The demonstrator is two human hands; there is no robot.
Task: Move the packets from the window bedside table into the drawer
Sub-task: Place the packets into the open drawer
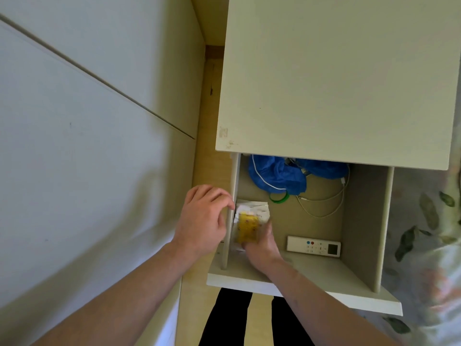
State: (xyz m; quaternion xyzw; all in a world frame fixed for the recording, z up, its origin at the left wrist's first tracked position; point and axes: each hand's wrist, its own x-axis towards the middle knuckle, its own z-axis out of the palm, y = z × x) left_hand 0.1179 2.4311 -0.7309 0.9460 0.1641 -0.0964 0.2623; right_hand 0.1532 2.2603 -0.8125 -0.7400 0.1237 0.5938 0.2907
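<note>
Head view: drawer (361, 221) open, right hand (260, 245) inside, fingers curled on the packets (248, 227) at its front-left corner. Left hand (202, 218) hangs loose over the left wall, holding nothing. Placing step, I'd say. Next: let go, withdraw. Table (336, 78) top shows no packets.
</note>
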